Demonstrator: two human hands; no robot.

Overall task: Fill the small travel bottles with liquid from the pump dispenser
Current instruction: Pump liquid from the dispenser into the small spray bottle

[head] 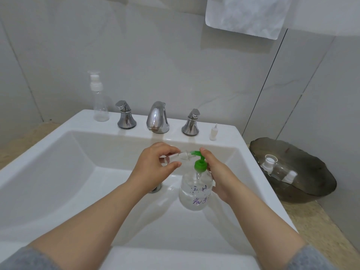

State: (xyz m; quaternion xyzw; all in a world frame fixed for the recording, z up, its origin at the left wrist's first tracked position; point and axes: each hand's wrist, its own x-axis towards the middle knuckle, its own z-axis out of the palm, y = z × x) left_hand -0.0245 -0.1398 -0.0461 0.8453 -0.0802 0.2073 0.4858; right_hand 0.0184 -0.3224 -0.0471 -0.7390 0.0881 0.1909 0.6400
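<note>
Travel bottle (176,156) in left hand (155,164) meets right-held dispenser (195,189).

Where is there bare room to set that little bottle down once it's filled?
The sink's front rim is bare, and so is the counter left of the sink. The back ledge is crowded: tall bottle, left handle, spout, right handle and a white nozzle. The dark dish already holds bottles.

The clear pump dispenser (194,191), green-topped with purple writing, is nearly upright over the sink (81,121) basin. A small clear travel bottle (182,155) lies level, mouth at its nozzle. An empty pump-top bottle (101,106) stands at the sink's back-left corner.
</note>
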